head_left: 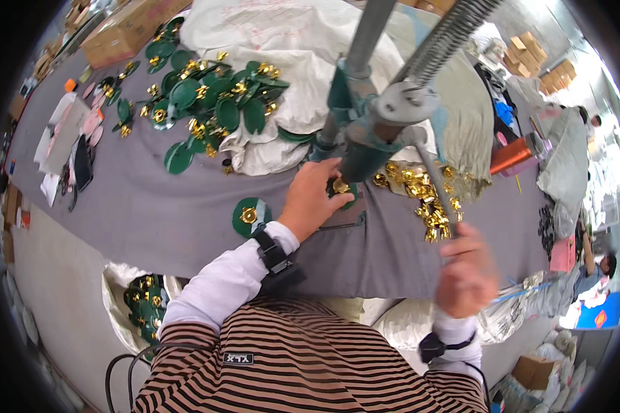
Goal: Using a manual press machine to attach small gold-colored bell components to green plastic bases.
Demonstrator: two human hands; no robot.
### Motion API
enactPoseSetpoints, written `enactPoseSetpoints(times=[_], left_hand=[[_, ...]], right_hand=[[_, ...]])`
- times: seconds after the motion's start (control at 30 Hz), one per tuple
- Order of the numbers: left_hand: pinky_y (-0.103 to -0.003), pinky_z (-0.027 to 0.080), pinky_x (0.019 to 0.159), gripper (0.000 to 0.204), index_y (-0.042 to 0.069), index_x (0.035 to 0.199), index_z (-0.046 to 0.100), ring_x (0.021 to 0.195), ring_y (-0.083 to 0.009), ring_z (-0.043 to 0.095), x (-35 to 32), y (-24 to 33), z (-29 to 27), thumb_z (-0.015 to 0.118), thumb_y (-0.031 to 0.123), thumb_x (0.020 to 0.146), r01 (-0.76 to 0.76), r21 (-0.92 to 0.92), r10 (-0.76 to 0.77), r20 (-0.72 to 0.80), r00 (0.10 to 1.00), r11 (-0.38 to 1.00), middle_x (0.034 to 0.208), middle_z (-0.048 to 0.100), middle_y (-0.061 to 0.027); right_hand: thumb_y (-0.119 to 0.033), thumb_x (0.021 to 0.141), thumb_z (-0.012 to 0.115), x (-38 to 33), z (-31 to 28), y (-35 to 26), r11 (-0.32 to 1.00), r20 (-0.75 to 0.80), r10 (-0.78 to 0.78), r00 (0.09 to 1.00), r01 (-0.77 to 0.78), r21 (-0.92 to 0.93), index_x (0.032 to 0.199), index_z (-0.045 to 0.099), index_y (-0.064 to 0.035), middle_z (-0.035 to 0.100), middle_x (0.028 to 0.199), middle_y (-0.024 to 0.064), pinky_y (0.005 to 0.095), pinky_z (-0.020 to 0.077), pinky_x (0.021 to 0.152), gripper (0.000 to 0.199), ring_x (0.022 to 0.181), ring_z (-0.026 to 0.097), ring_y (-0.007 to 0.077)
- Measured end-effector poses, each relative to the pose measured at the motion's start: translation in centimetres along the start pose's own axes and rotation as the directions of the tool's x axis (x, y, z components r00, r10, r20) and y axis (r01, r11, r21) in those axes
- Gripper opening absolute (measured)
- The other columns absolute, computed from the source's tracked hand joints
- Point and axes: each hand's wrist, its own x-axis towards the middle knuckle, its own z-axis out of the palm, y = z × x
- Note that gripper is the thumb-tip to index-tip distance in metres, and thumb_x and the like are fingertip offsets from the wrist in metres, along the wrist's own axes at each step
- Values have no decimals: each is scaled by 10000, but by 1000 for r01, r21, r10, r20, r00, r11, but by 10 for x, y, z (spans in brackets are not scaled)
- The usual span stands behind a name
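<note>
A green hand press (366, 153) with a coiled spring stands on the table in front of me. Under its ram, my left hand (306, 199) pinches a gold fitting (341, 186) with thumb and forefinger. That fitting sits on a green disc (350, 200), partly hidden by the fingers. My right hand (467, 275), slightly blurred, is closed round the end of the press's lever (435, 180), which slants down toward me. Beside my left wrist lies another green disc (242, 219) with a gold fitting at its middle. Loose gold fittings (420, 189) are heaped right of the press.
Several green discs with gold fittings (217, 96) are piled at the back left, against a white woven sack (282, 41). A white tray (63, 134) stands far left. An orange cylinder (513, 157) lies at right. Below the table edge, an open sack (120, 303) holds more discs.
</note>
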Motion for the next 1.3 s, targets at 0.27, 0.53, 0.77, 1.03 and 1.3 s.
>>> enactPoseSetpoints(times=[0.27,0.53,0.77,1.03,1.3], left_hand=[[-328,499,798,484,49,1151,581,869,-240,615,-11,4,1,785,148,724,-42,-34,38,-104,994,999,920,650,-106],[-346,487,581,277,83,941,620,631,-240,632,-23,14,-169,684,307,792,129,500,-343,365,866,857,715,642,-106],[-439,482,630,233,96,931,592,712,-347,634,-49,-22,-170,642,290,813,-20,458,-229,482,846,889,759,651,-123],[-415,489,680,304,61,931,644,777,-357,631,-169,-3,-330,711,298,754,286,758,-738,354,574,586,839,659,-142],[-394,503,707,210,20,941,657,800,-339,632,-72,-53,-278,701,160,791,106,592,-96,-48,994,799,875,654,-144]], right_hand=[[-120,946,561,249,36,83,965,-184,102,978,-52,258,1183,586,61,621,864,111,212,434,547,300,672,563,130],[-150,947,577,260,62,90,932,-182,228,957,-160,325,1180,598,67,612,827,84,180,422,544,319,653,546,103],[-143,961,550,262,63,91,934,-173,241,955,-181,307,1192,583,83,610,820,73,157,424,548,325,669,549,89],[-166,944,577,262,49,99,949,-144,221,965,-179,260,1207,581,70,585,822,59,174,386,528,352,629,493,81],[-177,930,586,260,58,92,952,-198,247,948,-200,232,1168,598,64,569,800,58,179,360,509,339,613,471,87]])
